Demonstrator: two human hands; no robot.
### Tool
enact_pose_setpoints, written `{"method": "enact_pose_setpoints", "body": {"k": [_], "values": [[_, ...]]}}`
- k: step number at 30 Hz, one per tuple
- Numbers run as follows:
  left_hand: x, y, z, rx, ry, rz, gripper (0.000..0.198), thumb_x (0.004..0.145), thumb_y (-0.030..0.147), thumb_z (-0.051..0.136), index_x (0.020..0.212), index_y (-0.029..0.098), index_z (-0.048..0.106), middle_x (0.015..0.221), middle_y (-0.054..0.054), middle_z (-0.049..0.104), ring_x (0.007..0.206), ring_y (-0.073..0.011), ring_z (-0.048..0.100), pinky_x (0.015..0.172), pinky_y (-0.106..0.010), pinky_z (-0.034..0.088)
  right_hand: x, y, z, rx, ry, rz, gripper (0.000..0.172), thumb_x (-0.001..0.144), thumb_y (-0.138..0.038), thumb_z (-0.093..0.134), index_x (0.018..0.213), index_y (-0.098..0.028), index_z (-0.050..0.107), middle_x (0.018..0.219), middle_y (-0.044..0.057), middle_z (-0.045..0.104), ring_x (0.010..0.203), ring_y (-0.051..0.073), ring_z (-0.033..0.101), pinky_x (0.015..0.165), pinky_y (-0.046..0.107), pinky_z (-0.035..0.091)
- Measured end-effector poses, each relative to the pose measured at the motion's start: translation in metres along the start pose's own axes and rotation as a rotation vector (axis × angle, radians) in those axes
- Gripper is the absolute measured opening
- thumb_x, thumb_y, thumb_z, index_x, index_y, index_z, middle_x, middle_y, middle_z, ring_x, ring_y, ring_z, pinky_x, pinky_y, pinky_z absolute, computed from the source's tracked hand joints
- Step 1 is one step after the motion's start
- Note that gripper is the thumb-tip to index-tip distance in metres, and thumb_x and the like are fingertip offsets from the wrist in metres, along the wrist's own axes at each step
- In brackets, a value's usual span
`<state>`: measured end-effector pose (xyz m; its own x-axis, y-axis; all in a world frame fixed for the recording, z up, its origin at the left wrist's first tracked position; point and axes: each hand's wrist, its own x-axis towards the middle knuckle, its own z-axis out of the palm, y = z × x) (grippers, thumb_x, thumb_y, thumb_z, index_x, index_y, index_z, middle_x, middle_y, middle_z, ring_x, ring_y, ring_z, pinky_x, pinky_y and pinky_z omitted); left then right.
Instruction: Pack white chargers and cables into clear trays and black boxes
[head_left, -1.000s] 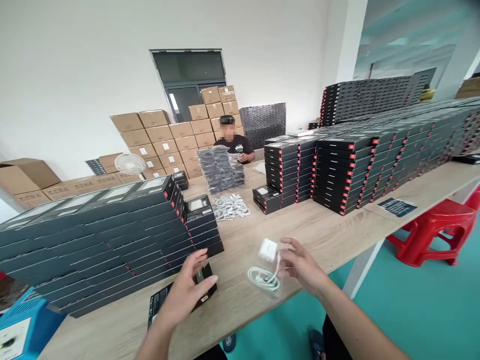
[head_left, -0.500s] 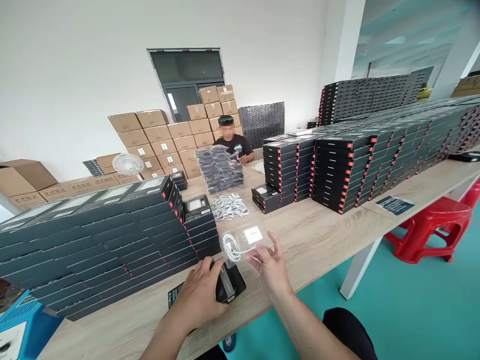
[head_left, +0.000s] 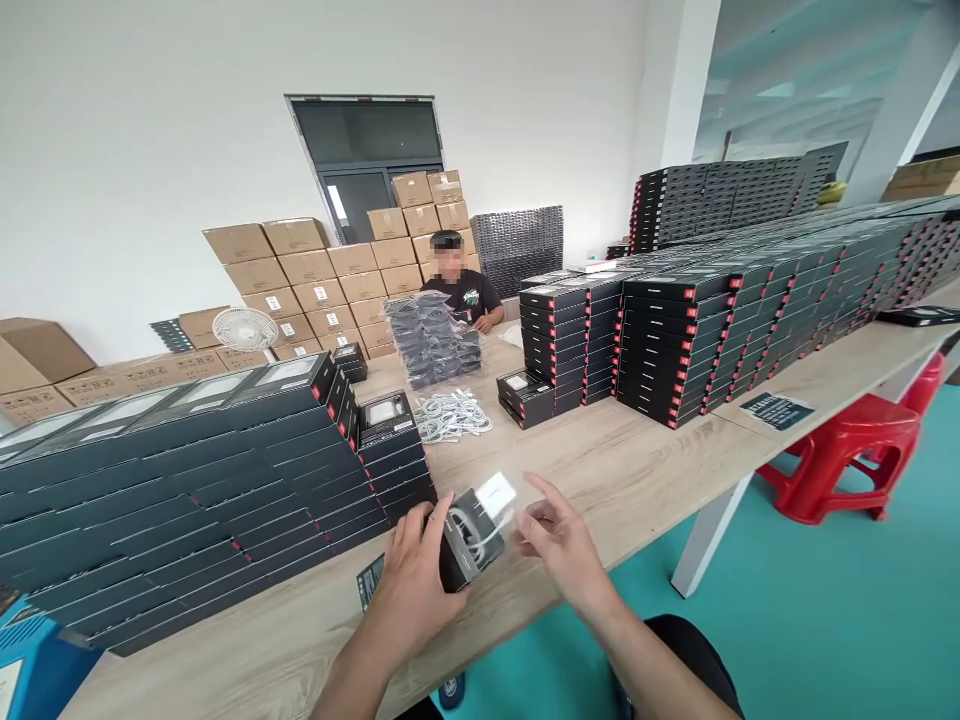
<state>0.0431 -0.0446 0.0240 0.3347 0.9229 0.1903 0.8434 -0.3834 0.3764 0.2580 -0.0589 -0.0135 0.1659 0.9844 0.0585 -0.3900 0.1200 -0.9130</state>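
My left hand (head_left: 416, 560) is wrapped around a small black box (head_left: 454, 567) that stands tilted above the table. A clear plastic tray sits partly inside the box's open end. In it lie a coiled white cable (head_left: 471, 530) and a white charger (head_left: 496, 494), the charger sticking out on the right. My right hand (head_left: 559, 540) is at the tray's outer edge, fingers curled and index finger stretched out; the clear edge between its fingertips is hard to make out. Beneath my left hand a dark printed card (head_left: 369, 580) lies on the table.
Stacked black boxes (head_left: 187, 480) rise close on my left, more boxes (head_left: 660, 350) on the right. A pile of white cables (head_left: 454, 415) and bagged dark items (head_left: 427, 340) lie ahead. A person (head_left: 469, 290) sits opposite. Red stools (head_left: 847, 450) stand at right.
The tray has moved down and left and is now partly in the box. My left hand has tilted the box up toward it. My right hand has followed the tray.
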Motion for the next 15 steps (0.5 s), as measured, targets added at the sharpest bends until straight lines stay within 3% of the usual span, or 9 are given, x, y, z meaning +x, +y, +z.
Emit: {"method": "enact_pose_setpoints", "body": {"k": [3, 5, 8, 11, 13, 15], "values": [[-0.002, 0.007, -0.004, -0.179, -0.026, 0.009, 0.092, 0.074, 0.027, 0.068, 0.154, 0.037, 0.023, 0.141, -0.009, 0.042, 0.129, -0.0325, 0.047, 0.1, -0.045, 0.048, 0.004, -0.017, -0.01, 0.126, -0.176, 0.087, 0.058, 0.083, -0.049, 0.068, 0.133, -0.022, 0.059, 0.079, 0.002, 0.067, 0.077, 0.02, 0.069, 0.062, 0.031, 0.06], [-0.002, 0.012, -0.006, -0.272, -0.028, 0.035, 0.094, 0.072, 0.023, 0.069, 0.153, 0.037, 0.024, 0.144, -0.009, 0.04, 0.13, -0.0317, 0.049, 0.099, -0.042, 0.049, 0.01, -0.026, -0.016, 0.183, -0.212, 0.166, 0.055, 0.081, -0.047, 0.07, 0.128, -0.021, 0.061, 0.077, 0.002, 0.067, 0.071, 0.019, 0.069, 0.055, 0.028, 0.059], [0.0, 0.019, -0.007, -0.324, -0.021, 0.084, 0.095, 0.07, 0.02, 0.07, 0.152, 0.036, 0.026, 0.145, -0.01, 0.039, 0.131, -0.0323, 0.049, 0.102, -0.042, 0.048, 0.022, -0.034, -0.02, 0.022, -0.322, 0.198, 0.046, 0.068, -0.036, 0.083, 0.109, -0.019, 0.07, 0.08, 0.002, 0.069, 0.064, 0.014, 0.065, 0.048, 0.022, 0.055], [0.006, 0.023, -0.002, -0.337, -0.013, 0.142, 0.095, 0.069, 0.017, 0.07, 0.151, 0.035, 0.026, 0.143, -0.01, 0.039, 0.133, -0.032, 0.047, 0.106, -0.045, 0.045, 0.033, -0.045, -0.014, -0.118, -0.508, 0.207, 0.041, 0.06, -0.027, 0.086, 0.098, -0.018, 0.073, 0.086, 0.003, 0.073, 0.072, 0.018, 0.068, 0.049, 0.023, 0.056], [0.012, 0.022, 0.007, -0.357, 0.059, 0.152, 0.097, 0.068, 0.017, 0.072, 0.151, 0.034, 0.024, 0.144, -0.011, 0.038, 0.135, -0.0327, 0.045, 0.11, -0.048, 0.042, 0.041, -0.055, -0.004, -0.134, -0.567, 0.189, 0.04, 0.06, -0.023, 0.084, 0.098, -0.018, 0.073, 0.086, 0.003, 0.074, 0.074, 0.019, 0.069, 0.052, 0.025, 0.058], [0.018, 0.018, 0.021, -0.411, 0.219, 0.113, 0.104, 0.067, 0.019, 0.075, 0.152, 0.032, 0.018, 0.147, -0.013, 0.033, 0.139, -0.0345, 0.04, 0.114, -0.051, 0.036, 0.049, -0.062, 0.01, -0.169, -0.55, 0.115, 0.036, 0.066, -0.021, 0.077, 0.101, -0.018, 0.073, 0.084, 0.002, 0.074, 0.071, 0.018, 0.069, 0.053, 0.026, 0.058]]}}
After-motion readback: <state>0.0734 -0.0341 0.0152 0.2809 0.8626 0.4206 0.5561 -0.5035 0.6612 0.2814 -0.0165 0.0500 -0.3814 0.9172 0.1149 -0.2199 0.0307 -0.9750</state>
